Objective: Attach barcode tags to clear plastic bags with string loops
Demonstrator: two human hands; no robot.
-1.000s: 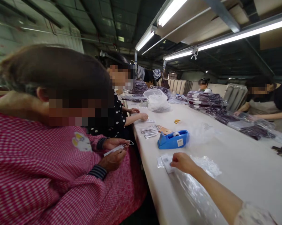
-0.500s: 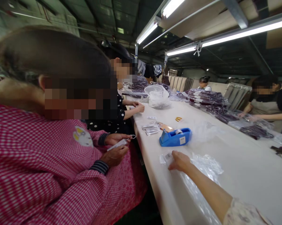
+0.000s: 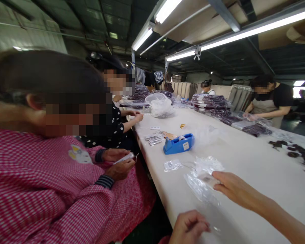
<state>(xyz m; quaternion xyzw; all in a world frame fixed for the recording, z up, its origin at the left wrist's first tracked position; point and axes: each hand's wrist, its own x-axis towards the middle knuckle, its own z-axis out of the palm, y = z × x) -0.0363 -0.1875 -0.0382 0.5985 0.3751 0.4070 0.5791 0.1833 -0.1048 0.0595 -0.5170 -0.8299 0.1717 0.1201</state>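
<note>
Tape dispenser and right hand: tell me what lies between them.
In the head view: crumpled clear plastic, then the white tag that the right hand pinches.

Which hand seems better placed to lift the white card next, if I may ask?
Probably the right hand: it appears to pinch the edge of the white card. The left hand is nearer the camera, apart from the card.

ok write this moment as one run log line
right hand: holds white card by clear plastic | left hand: fingers curled, grip unclear | blue tape dispenser: on table, beyond both hands
</note>
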